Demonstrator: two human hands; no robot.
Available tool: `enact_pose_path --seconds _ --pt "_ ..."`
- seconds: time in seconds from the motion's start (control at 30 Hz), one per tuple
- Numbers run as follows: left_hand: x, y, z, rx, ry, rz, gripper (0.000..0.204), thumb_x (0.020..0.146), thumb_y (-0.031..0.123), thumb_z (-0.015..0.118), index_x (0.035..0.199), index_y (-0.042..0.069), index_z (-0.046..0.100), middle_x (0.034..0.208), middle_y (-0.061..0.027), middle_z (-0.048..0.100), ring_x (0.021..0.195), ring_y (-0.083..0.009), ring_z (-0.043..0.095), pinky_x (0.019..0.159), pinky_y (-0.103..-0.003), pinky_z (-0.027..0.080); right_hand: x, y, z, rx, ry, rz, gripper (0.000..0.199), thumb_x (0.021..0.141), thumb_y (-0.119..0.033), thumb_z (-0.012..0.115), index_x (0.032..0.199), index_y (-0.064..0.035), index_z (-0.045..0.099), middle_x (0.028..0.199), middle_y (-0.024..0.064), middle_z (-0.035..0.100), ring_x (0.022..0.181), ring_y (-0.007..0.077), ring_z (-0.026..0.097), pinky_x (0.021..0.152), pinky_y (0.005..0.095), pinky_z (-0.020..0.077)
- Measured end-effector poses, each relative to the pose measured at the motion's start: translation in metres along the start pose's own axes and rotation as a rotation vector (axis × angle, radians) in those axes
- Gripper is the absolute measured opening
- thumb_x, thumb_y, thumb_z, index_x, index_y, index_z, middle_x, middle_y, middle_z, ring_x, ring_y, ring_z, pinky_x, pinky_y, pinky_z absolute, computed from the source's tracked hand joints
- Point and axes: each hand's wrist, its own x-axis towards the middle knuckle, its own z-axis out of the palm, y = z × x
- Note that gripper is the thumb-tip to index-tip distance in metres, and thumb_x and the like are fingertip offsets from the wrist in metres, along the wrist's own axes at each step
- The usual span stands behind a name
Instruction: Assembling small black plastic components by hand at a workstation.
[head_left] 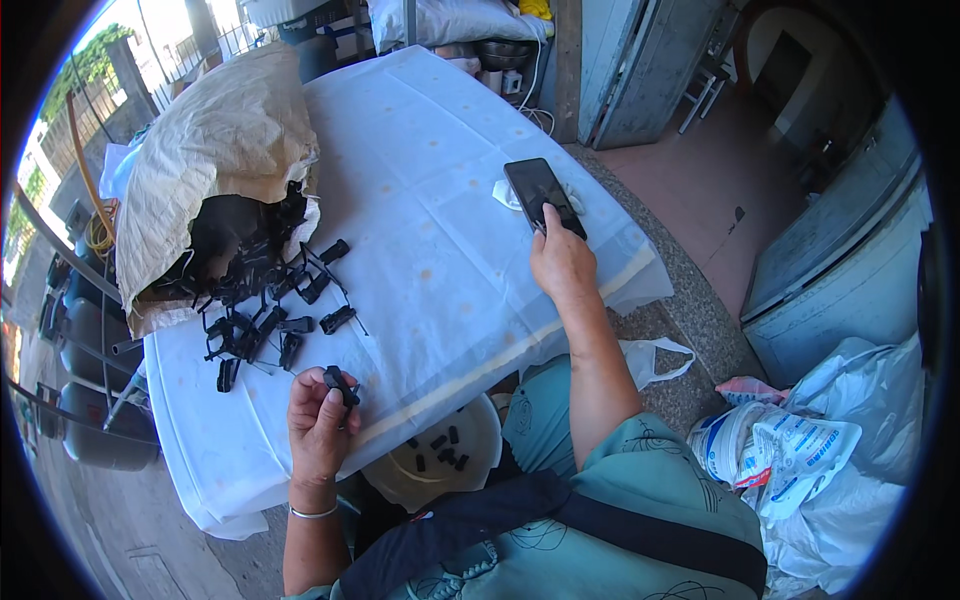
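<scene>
My left hand (322,425) is closed on a small black plastic clip-like part (341,386), pinched between thumb and fingers above the table's near edge. Farther off to the right, my right hand (564,262) is closed at the lower end of a black smartphone (541,190). One digit lies on its dark screen; the other fingers are mostly hidden. Some white item (507,195) shows beneath the phone. On the left, a heap of similar black plastic parts (240,330), some with thin rods or wires, spills from a pale woven sack (225,120).
A white patterned cloth (420,180) covers the table. Below its near edge sits a pale basin (480,440) with several small black pieces inside. Plastic bags (840,480) and a white tub (722,440) crowd the floor at right, near blue-grey doors (830,240).
</scene>
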Motion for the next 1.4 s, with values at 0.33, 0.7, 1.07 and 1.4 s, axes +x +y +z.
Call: enact_pose_path --seconds 0.33,0.7,1.07,1.4 --pt "-0.001 0.0 0.0 0.033 -0.005 0.017 0.02 0.089 0.01 0.053 0.107 0.01 0.045 0.095 -0.0093 0.056 0.058 -0.0093 0.047 0.048 -0.019 0.04 -0.017 0.007 -0.003 0.049 -0.027 -0.027 0.044 0.087 -0.023 0.045 0.129 -0.0088 0.044 0.097 0.0212 0.062 0.091 0.037 0.059 0.08 0.0456 0.0455" --pt "-0.001 0.0 0.002 0.03 0.006 0.023 0.017 0.089 0.008 0.053 0.105 0.01 0.045 0.095 -0.0088 0.056 0.059 -0.0094 0.048 0.05 -0.019 0.041 0.001 0.008 -0.003 0.138 0.121 -0.041 0.037 0.088 -0.022 0.043 0.121 -0.0087 0.051 0.093 0.0209 0.063 0.089 0.0377 0.06 0.08 0.0444 0.0457" --pt "0.0 -0.001 0.0 0.031 0.001 0.023 0.02 0.089 0.011 0.054 0.107 0.011 0.045 0.094 -0.0091 0.056 0.057 -0.0091 0.047 0.048 -0.018 0.04 0.001 0.058 0.012 0.425 0.363 -0.081 0.023 0.089 -0.018 0.045 0.101 -0.0038 0.06 0.092 0.018 0.064 0.088 0.0341 0.061 0.077 0.0376 0.0471" --pt "-0.001 -0.001 0.0 0.015 -0.012 0.026 0.021 0.089 0.01 0.054 0.107 0.011 0.045 0.095 -0.009 0.056 0.056 -0.0091 0.046 0.048 -0.018 0.04 0.007 0.021 0.0 0.03 0.009 0.009 0.039 0.09 -0.029 0.04 0.122 -0.0123 0.053 0.097 0.0189 0.063 0.094 0.0357 0.059 0.083 0.0436 0.0448"
